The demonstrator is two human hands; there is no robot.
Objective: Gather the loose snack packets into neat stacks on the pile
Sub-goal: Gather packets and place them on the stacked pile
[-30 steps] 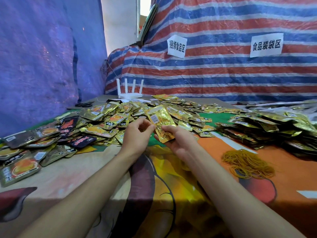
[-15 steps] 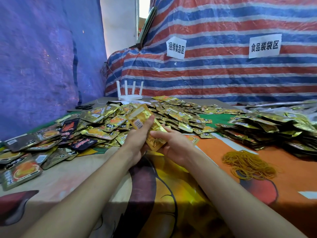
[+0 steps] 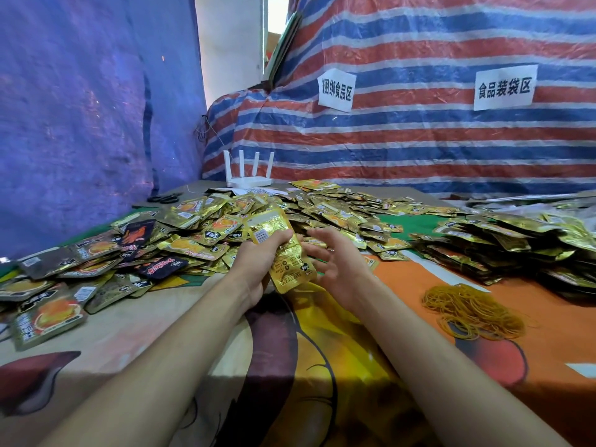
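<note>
Hard to count: gold foil packets (image 3: 283,253) gripped in left hand (image 3: 258,264), fingers curled round them and mostly hidden behind. Held at centre, just near of the loose heap (image 3: 322,209). Right hand (image 3: 337,266) spread wide, empty, just beside the packets; contact uncertain. Far right, stacked packets (image 3: 503,243) cut off by frame edge. Foil glossy, crinkled, flat; print unreadable. Near right, rubber bands (image 3: 474,312) in thin tangled mound.

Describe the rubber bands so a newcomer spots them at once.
From the striped tarp, look down to the tablecloth's orange patch, right of the right hand. The rubber bands lie there in a loose heap: thin tan loops, unlike the flat foil snack packets behind.
</note>
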